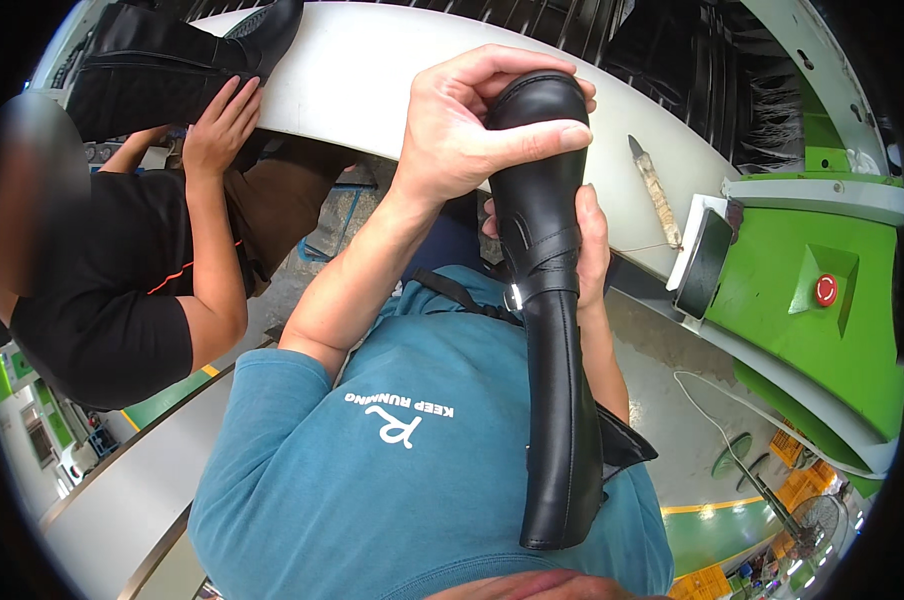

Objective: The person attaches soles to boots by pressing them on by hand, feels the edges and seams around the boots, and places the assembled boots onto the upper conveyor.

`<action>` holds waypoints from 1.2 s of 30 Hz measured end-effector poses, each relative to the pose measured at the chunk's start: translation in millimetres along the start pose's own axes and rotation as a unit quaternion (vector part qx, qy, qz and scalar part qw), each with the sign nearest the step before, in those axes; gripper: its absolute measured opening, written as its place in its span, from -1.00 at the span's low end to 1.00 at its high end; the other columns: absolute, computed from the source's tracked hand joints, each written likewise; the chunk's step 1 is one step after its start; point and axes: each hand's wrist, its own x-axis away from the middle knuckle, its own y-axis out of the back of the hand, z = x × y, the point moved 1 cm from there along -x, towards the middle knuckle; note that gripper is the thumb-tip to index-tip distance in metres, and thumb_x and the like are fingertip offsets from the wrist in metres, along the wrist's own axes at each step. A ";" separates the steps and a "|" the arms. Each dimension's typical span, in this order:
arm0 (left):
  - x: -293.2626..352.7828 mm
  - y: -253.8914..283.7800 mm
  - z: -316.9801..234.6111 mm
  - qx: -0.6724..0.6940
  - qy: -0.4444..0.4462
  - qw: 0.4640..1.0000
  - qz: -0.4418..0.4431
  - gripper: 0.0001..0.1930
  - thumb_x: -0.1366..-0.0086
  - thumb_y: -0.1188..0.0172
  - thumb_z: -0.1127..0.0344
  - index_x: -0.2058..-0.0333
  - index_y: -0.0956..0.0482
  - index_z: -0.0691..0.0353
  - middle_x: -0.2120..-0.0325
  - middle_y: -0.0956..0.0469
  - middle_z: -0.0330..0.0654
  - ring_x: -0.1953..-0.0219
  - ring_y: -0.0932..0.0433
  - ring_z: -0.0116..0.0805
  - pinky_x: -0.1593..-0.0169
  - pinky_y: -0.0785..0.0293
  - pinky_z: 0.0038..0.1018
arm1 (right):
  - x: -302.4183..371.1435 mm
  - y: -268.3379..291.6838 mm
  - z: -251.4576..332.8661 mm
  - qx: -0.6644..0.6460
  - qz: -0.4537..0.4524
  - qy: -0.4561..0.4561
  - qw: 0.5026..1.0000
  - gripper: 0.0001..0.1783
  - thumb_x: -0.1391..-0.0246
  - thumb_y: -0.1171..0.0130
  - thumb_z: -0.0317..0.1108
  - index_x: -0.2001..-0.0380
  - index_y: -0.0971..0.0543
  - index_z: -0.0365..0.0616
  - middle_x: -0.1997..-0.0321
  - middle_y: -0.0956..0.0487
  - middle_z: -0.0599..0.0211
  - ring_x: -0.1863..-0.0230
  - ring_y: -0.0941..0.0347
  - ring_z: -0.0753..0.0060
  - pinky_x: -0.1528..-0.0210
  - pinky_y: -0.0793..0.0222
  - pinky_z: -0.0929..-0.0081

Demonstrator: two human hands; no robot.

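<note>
A tall black leather boot hangs in front of my chest, toe toward the white bench and shaft toward me. A strap with a small metal buckle crosses its ankle. The fingers of my left hand wrap round the toe, thumb lying across its top. From the other side my right hand grips the boot near the ankle; most of its fingers are hidden behind the leather. To the right, a knife with a wrapped, pale handle lies on the white bench.
At left, a co-worker's hand touches another black boot on the bench. A green machine with a red button and a dark-screened device stand at right. Dark slats run behind the bench. A fan stands lower right.
</note>
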 end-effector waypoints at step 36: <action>34.2 33.8 -40.9 0.048 0.077 0.995 -0.036 -0.32 -0.18 -0.63 0.46 -0.25 -0.55 0.51 -0.16 -0.70 0.30 -0.22 -0.72 0.11 -0.34 -0.66 -0.06 | 29.6 19.8 23.3 0.492 -0.112 0.353 0.787 -0.31 -0.11 -0.46 -0.52 -0.36 -0.63 -0.31 -0.23 -0.57 0.00 -0.20 -0.57 0.11 -0.27 -0.51 0.31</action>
